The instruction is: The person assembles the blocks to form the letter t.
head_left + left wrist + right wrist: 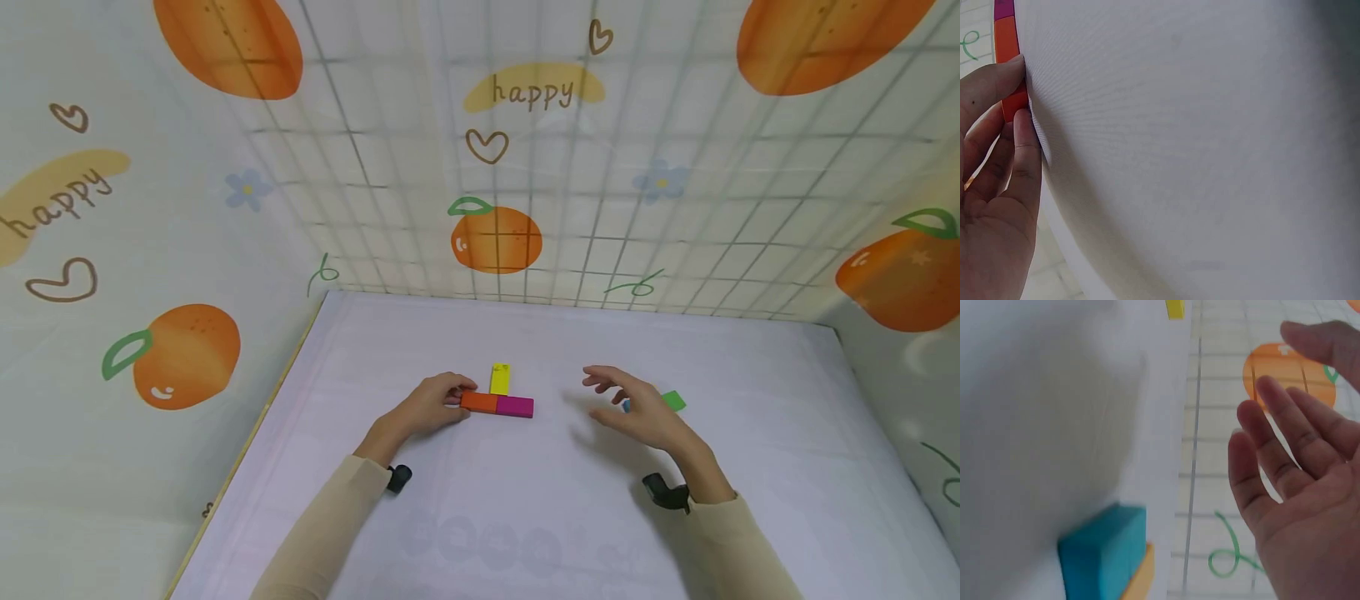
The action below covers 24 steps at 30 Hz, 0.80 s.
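Note:
In the head view an orange block (478, 402) and a magenta block (515, 407) lie end to end in a row on the white table. A yellow block (500, 378) stands out behind their join. My left hand (435, 406) pinches the left end of the orange block between thumb and fingers, as the left wrist view shows with the orange block (1007, 40). To the right, my right hand (633, 410) hovers over the table, fingers loosely spread and holding nothing. Partly hidden behind it are a blue block (626, 406) and a green block (674, 401).
Low in the right wrist view sits a teal block (1104, 553), with a light orange piece (1140, 575) beside it. A patterned cloth wall (405, 208) rises behind the table (525, 517), with more cloth at both sides. Both wrists wear black cameras.

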### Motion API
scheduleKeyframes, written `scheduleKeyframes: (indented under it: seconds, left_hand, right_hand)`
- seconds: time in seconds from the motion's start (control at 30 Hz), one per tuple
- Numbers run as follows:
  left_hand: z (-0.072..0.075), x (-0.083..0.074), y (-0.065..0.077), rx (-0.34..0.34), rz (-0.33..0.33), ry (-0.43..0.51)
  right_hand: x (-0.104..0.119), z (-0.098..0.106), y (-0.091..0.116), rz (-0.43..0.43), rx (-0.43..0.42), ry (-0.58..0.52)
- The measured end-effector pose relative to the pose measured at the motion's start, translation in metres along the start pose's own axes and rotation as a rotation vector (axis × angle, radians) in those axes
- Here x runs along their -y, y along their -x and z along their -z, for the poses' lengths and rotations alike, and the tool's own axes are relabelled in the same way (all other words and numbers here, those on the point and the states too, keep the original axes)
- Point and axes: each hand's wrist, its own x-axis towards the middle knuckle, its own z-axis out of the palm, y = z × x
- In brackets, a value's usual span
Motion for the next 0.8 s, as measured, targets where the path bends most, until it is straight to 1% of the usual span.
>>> scheduleKeyframes:
  seconds: [0.23, 0.43, 0.53, 0.63, 0.8]
  left_hand:
    - [-0.001, 0.0, -0.001, 0.007, -0.001, -0.002]
    - [-0.001, -0.001, -0.001, 0.003, -0.003, -0.008]
    - [-0.001, -0.002, 0.0, 0.003, 0.007, -0.008]
    - [-0.001, -0.002, 0.001, 0.004, 0.013, -0.003]
    - [-0.001, -0.002, 0.001, 0.004, 0.012, 0.012]
  right_hand:
    - [-0.004, 0.025, 0.019, -0.007, -0.014, 0.047]
    - [-0.013, 0.049, 0.033, -0.046, 0.043, 0.01]
    - [-0.02, 0.058, 0.037, -0.058, 0.07, 0.001]
    - [-0.029, 0.067, 0.04, -0.087, 0.088, 0.012]
    - [-0.053, 0.075, 0.043, -0.157, 0.112, 0.008]
